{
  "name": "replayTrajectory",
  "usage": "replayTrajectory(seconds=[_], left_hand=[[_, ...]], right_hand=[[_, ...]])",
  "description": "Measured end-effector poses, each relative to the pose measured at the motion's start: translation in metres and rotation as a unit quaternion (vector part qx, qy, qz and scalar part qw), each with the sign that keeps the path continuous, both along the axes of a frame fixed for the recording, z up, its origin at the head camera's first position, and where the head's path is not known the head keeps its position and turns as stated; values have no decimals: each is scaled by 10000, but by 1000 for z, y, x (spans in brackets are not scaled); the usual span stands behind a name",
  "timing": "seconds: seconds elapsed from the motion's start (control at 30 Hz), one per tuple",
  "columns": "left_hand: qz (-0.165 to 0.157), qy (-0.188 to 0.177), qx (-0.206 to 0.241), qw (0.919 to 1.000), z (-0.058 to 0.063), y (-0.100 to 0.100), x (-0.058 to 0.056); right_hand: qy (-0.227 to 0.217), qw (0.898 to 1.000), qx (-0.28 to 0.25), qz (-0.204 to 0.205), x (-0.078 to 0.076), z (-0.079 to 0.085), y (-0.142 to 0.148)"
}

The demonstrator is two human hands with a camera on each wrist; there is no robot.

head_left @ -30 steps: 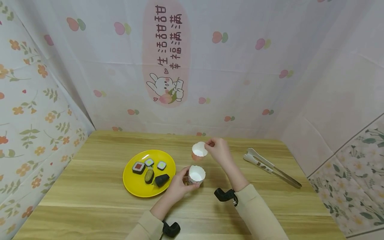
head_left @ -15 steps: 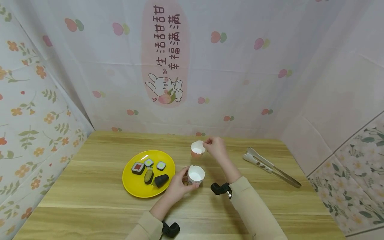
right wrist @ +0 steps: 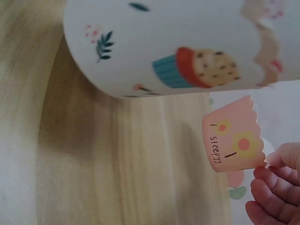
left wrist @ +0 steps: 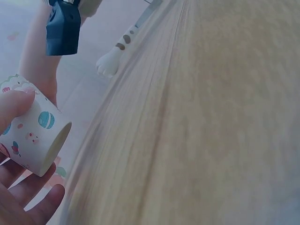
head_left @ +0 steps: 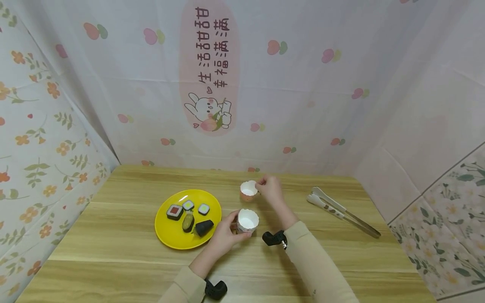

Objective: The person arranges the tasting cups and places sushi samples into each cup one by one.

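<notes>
My left hand (head_left: pixel 223 235) grips a white paper baking cup (left wrist: pixel 35 126) with small coloured prints, its scalloped rim facing up in the head view. Thumb and fingers lie on opposite sides of it, and its base appears slightly off the table in the left wrist view. Farther back, my right hand (head_left: pixel 270 191) pinches the rim of a pink-orange paper baking cup (right wrist: pixel 234 136) printed with yellow flowers and "sleepy". This second cup is upright behind the white one; whether it touches the table I cannot tell. Both cups show white insides from above.
Left of my hands, a yellow plate (head_left: pixel 166 237) bears several sushi pieces (head_left: pixel 175 211), among them a dark cone-shaped one (head_left: pixel 204 227). Tongs (head_left: pixel 342 212) with white paw-shaped ends lie at right on the wooden table (head_left: pixel 113 269). A printed curtain (head_left: pixel 303 105) hangs behind.
My right hand and forearm have shifted a little left, carrying the pink-orange cup slightly left. The left hand keeps its hold on the white cup in almost the same place.
</notes>
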State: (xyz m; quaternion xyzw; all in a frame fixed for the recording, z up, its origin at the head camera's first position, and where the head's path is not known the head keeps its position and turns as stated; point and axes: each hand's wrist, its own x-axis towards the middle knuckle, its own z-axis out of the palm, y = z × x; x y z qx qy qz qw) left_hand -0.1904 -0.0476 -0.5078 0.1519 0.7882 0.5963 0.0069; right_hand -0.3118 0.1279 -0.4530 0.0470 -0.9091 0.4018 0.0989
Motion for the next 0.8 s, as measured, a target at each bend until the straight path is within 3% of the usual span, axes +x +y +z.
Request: replayTrajectory(seconds=[0.33, 0.8], left_hand=[[21, 21, -44, 10000, -2, -1, -1], [22, 133, -125, 9998, -4, -1, 0]], right_hand=[[-321, 9989, -252, -222, -3, -10, -2], [-165, 9988, -244, -380, -6, -20, -2]])
